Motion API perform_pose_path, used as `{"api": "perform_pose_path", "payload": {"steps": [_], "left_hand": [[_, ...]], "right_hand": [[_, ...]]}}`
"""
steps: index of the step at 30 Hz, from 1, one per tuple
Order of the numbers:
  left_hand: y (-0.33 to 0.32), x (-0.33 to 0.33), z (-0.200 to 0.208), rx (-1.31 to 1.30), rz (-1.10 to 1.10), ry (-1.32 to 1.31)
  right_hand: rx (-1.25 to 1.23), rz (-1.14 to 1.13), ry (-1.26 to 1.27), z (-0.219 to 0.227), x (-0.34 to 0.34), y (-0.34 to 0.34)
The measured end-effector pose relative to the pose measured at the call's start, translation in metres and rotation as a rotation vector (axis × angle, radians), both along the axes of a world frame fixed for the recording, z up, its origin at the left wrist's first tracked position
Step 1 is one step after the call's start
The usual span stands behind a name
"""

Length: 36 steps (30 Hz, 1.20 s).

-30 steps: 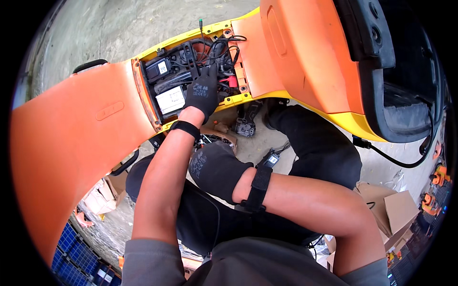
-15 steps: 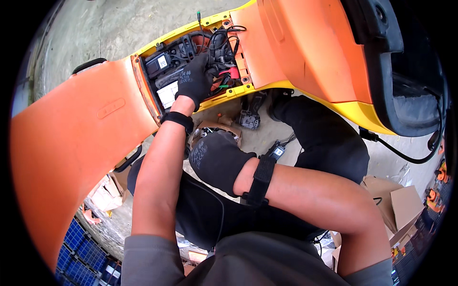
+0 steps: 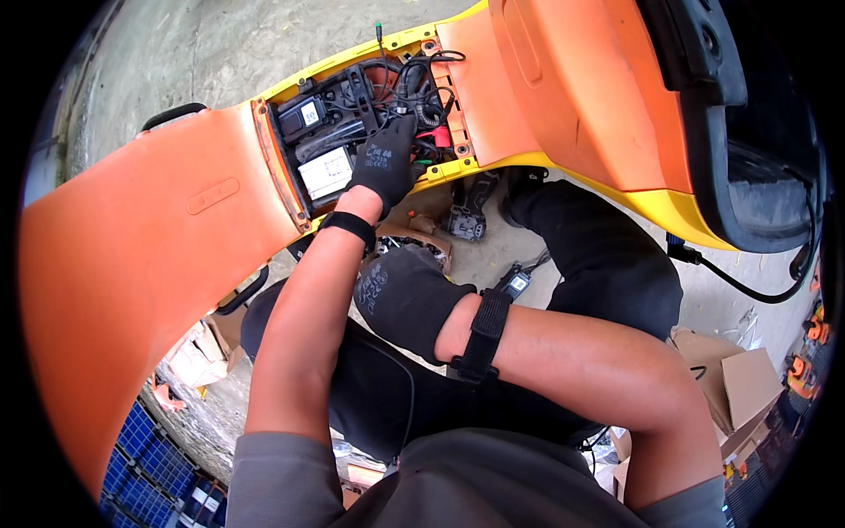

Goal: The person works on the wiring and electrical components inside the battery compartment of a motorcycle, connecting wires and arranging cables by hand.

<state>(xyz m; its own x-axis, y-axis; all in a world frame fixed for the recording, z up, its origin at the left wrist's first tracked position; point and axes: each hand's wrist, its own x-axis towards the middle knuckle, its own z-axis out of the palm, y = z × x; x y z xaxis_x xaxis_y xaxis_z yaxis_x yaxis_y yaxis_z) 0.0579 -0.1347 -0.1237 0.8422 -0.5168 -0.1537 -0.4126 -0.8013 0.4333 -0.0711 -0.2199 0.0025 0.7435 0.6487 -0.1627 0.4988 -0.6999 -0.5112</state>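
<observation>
My left hand (image 3: pixel 385 160), in a black glove, reaches into the open compartment (image 3: pixel 414 179) of an orange and yellow scooter-like body. Its fingers are bent among black cables (image 3: pixel 426 107), beside a red connector cover (image 3: pixel 437 135). What the fingertips pinch is hidden. A black module (image 3: pixel 299 116) with a white label and a white-labelled box (image 3: pixel 326 172) sit left of this hand. Lower down, my right hand (image 3: pixel 409 299), also gloved in black, hangs above my leg, next to an open cardboard box (image 3: pixel 440 249) of small parts. The right fingers curl out of sight beneath the hand.
A dark power tool (image 3: pixel 468 211) and a small black device with a cable (image 3: pixel 518 282) lie on the concrete floor. Cardboard boxes (image 3: pixel 748 383) stand at the right, blue crates (image 3: pixel 154 453) at lower left. A long orange panel (image 3: pixel 132 238) extends left.
My left hand has shifted slightly right and down in the compartment, uncovering more of the white-labelled box. The whole view has moved a little. The right hand stays nearly in place.
</observation>
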Motion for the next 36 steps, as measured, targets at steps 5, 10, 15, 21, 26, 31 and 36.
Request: {"api": "perform_pose_path", "payload": {"steps": [5,10,15,21,26,31,36], "left_hand": [[-0.005,0.003,-0.006,0.040,0.047,0.036],[-0.008,0.005,-0.004,-0.018,0.079,0.016],[-0.002,0.004,-0.011,-0.102,0.127,-0.039],[0.003,0.016,-0.017,-0.305,0.139,0.093],[0.021,0.023,-0.039,-0.599,0.174,0.204],[0.021,0.034,-0.027,-0.555,0.083,0.415],[0.022,0.032,-0.019,-0.537,0.067,0.463]], "right_hand": [[0.024,0.014,0.038,-0.004,0.000,-0.003],[0.014,-0.014,0.022,0.003,0.003,-0.008],[0.051,-0.023,-0.016,0.001,0.001,-0.007],[0.082,-0.050,-0.041,-0.002,0.002,-0.005],[0.056,-0.003,-0.067,0.006,0.004,-0.004],[-0.063,0.004,0.024,0.003,0.006,0.004],[-0.025,0.005,0.012,0.001,0.005,0.003]]}}
